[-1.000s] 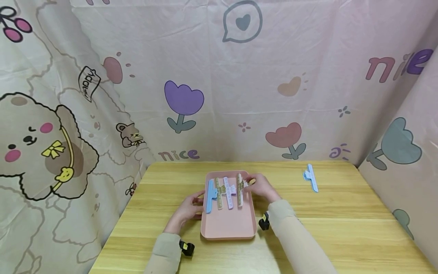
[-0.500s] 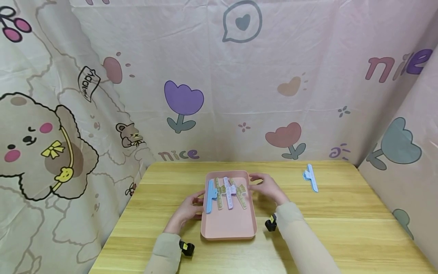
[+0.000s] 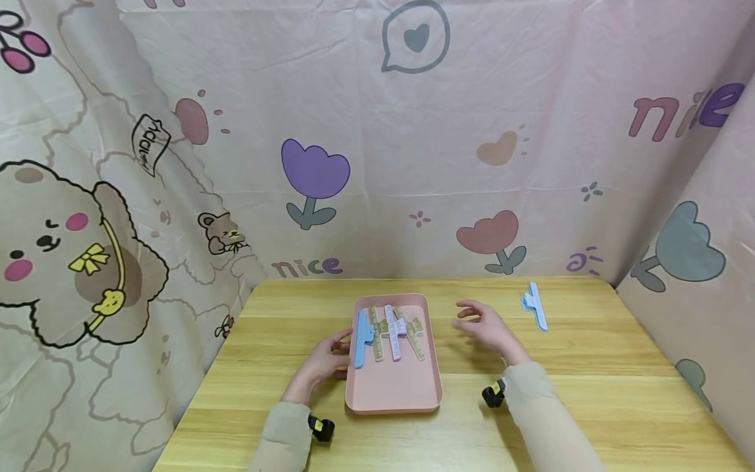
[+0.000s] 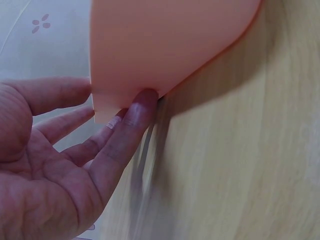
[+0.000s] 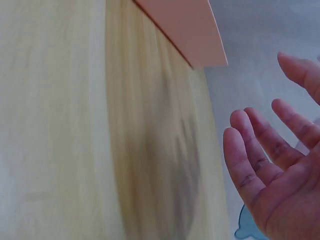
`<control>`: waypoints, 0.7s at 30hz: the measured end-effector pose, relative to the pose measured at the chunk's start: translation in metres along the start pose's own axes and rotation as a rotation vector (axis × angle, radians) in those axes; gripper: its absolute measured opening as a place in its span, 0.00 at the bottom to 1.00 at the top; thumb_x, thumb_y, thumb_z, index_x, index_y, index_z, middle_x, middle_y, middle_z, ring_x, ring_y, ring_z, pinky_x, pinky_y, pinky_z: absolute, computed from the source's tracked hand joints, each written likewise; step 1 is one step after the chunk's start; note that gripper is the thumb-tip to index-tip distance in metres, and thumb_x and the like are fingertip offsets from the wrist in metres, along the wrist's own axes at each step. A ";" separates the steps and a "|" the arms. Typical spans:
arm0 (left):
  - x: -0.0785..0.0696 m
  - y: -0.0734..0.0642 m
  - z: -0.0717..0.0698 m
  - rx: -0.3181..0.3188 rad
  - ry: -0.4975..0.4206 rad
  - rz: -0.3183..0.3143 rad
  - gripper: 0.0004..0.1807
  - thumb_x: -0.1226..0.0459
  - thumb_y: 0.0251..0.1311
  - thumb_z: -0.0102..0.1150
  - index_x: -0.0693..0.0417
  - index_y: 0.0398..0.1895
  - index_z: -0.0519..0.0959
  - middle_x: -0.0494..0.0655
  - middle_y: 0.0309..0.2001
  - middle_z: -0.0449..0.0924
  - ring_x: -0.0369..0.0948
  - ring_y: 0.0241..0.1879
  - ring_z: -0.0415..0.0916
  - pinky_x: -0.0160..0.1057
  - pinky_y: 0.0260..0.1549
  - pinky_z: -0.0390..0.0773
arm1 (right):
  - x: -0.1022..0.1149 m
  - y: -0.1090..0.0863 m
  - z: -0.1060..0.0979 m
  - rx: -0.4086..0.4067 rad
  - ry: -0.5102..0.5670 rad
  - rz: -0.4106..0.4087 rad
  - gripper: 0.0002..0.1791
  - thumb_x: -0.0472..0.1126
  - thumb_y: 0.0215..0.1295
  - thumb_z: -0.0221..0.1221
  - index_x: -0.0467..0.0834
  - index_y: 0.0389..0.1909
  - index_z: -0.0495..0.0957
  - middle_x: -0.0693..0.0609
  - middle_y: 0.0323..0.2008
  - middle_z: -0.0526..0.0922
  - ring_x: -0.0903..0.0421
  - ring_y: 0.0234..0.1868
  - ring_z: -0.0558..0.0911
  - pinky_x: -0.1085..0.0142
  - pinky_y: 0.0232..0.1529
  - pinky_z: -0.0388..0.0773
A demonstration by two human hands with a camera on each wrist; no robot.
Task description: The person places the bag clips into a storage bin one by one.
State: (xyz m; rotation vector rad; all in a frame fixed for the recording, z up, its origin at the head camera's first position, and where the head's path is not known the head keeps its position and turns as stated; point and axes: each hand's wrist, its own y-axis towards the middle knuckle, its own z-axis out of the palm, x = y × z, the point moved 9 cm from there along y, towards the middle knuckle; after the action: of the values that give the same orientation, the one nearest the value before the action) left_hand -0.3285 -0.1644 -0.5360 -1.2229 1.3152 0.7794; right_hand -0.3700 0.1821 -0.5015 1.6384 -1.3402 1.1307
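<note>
On the table, a pink tray [image 3: 392, 392] holds several long plastic clips in a row: a blue clip [image 3: 360, 347], a translucent olive clip [image 3: 379, 351], a lilac clip [image 3: 395, 347] and a second olive clip [image 3: 417, 349] that lies slanted. My left hand [image 3: 323, 359] rests its fingertips against the tray's left outer wall [image 4: 165, 40]. Off the tray's right side, my right hand [image 3: 486, 326] hovers over the table with nothing in it, its fingers [image 5: 245, 175] loosely bent. Farther right and back lies a light blue clip [image 3: 535, 307].
The wooden table [image 3: 566, 406] ends at the back against a printed curtain [image 3: 383, 216]. More printed cloth [image 3: 106, 367] hangs along the left side. Each wrist carries a small black camera, such as the one on the right wrist [image 3: 493, 394].
My right hand has let go of the right olive clip, which has turned from upright to slanted in the tray. That hand has moved right, away from the tray. My left hand has stayed put.
</note>
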 end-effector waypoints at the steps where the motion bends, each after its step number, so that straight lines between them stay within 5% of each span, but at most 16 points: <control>1: 0.000 0.000 0.000 0.001 -0.001 0.000 0.39 0.78 0.57 0.59 0.61 0.74 0.59 0.65 0.57 0.67 0.52 0.47 0.76 0.50 0.39 0.83 | -0.002 -0.002 -0.003 -0.003 0.017 0.000 0.32 0.39 0.64 0.65 0.33 0.66 0.66 0.32 0.53 0.75 0.44 0.46 0.80 0.52 0.43 0.82; 12: 0.000 0.001 0.000 0.007 -0.004 0.006 0.40 0.77 0.57 0.59 0.61 0.74 0.58 0.66 0.58 0.67 0.52 0.47 0.76 0.50 0.39 0.83 | -0.039 -0.017 -0.048 -0.103 0.165 0.093 0.35 0.38 0.69 0.59 0.33 0.72 0.56 0.31 0.54 0.73 0.37 0.48 0.80 0.55 0.42 0.83; 21: -0.002 -0.001 0.000 0.009 0.007 0.013 0.40 0.78 0.58 0.58 0.62 0.74 0.57 0.67 0.57 0.67 0.54 0.48 0.76 0.51 0.38 0.83 | -0.062 -0.022 -0.083 -0.205 0.262 0.191 0.41 0.41 0.71 0.58 0.35 0.76 0.47 0.35 0.56 0.74 0.53 0.44 0.82 0.60 0.43 0.83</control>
State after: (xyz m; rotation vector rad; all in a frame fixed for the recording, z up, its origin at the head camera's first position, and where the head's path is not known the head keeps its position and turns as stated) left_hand -0.3283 -0.1638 -0.5336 -1.2124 1.3317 0.7784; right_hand -0.3677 0.2843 -0.5304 1.1916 -1.4080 1.2267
